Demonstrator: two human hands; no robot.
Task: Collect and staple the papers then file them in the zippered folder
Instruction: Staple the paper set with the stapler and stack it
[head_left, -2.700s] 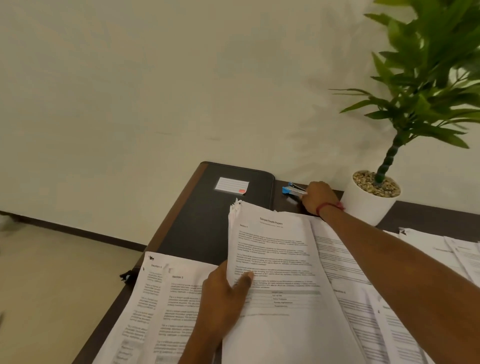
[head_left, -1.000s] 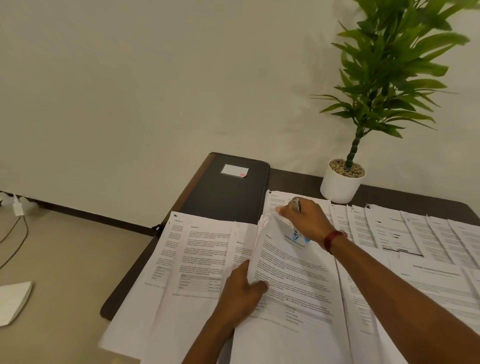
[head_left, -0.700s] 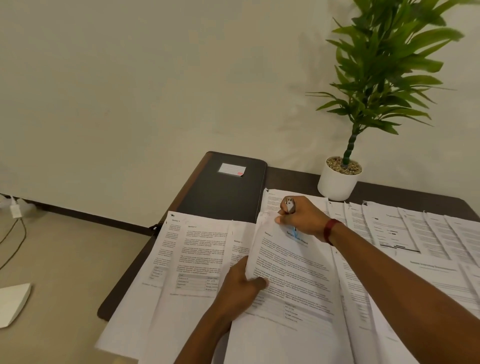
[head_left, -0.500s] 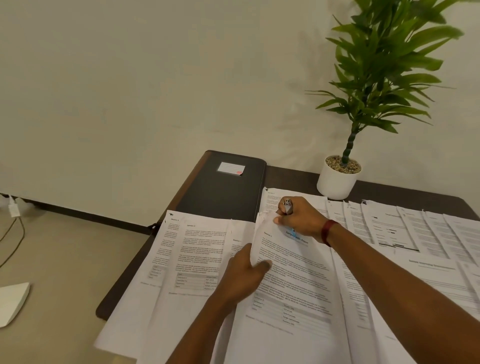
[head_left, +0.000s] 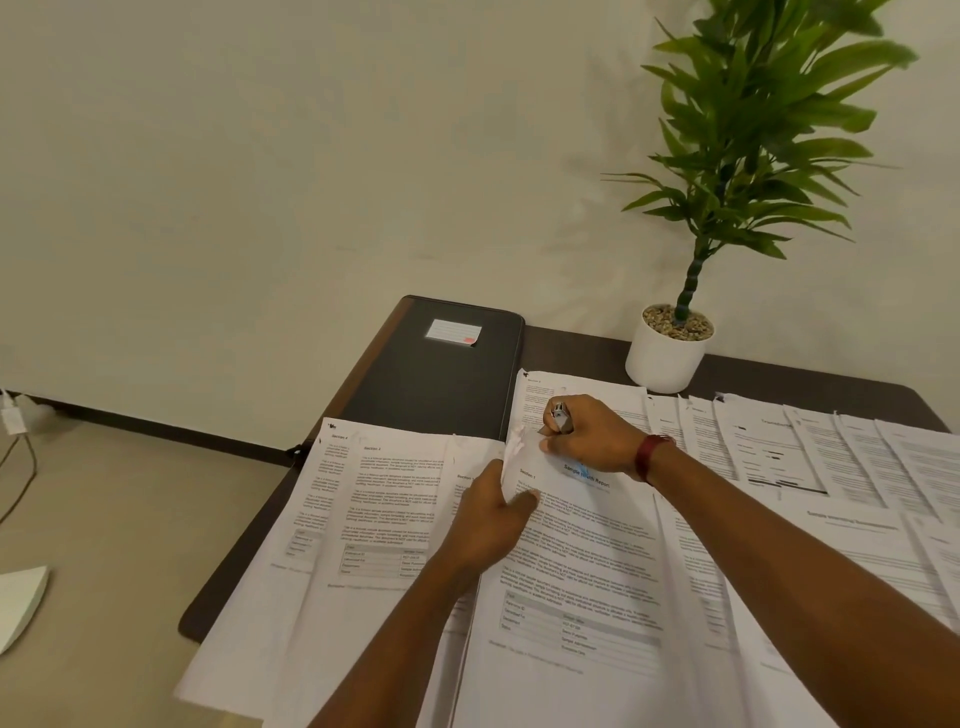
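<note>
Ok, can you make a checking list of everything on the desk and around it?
Surface: dark brown table, mostly under sheets.
Job's things: paper stack, stapler at its top left corner; black zippered folder closed, lying at the far left corner.
Clutter: loose printed sheets spread on both sides; potted plant at the back.
Hands: left hand pinches the stack's left edge; right hand grips the stapler.
Cables: a cord and plug on the floor, left.
Surroundings: cream wall, beige floor, white object on it.

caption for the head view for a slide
Right hand holds a stapler on the paper stack; left hand grips its edge.
</note>
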